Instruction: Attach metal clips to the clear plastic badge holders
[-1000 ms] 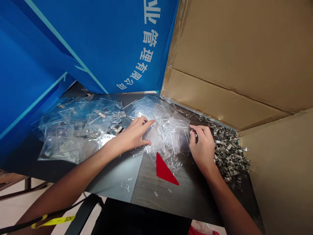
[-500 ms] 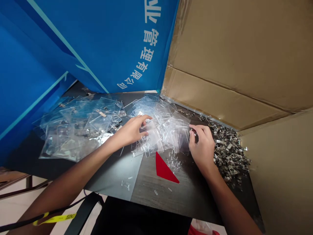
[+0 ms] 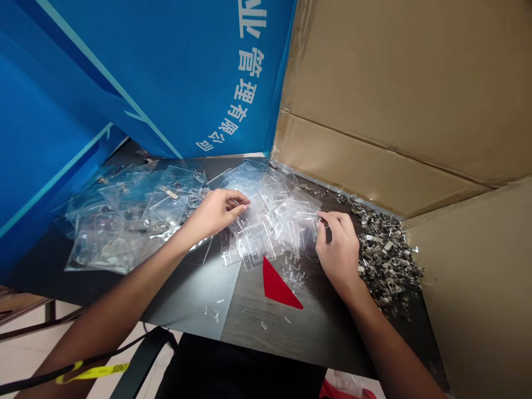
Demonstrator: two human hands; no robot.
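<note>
My left hand (image 3: pixel 218 211) is over the left side of a heap of clear plastic badge sleeves (image 3: pixel 266 221). Its thumb and fingertips are drawn together in a pinch, and whatever is between them blends into the transparent plastic. At the heap's right edge, my right hand (image 3: pixel 339 246) is closed, thumb against curled fingers. A small shiny metal clip (image 3: pixel 325 222) shows partly between those fingers. Just right of that hand spreads a large pile of metal clips (image 3: pixel 390 260) with clear straps.
More clear sleeves with clips attached (image 3: pixel 120 233) form a wide pile on the left. A red triangular piece (image 3: pixel 279 285) lies in front, beside small clear plastic bits (image 3: pixel 294 274). A blue printed panel (image 3: pixel 166 72) and cardboard walls (image 3: pixel 394 100) border the dark table (image 3: pixel 266 324).
My left hand has shifted slightly left and up, and its thumb and fingers have come together. My right hand stays closed near the sleeves' right edge. The view has moved slightly.
</note>
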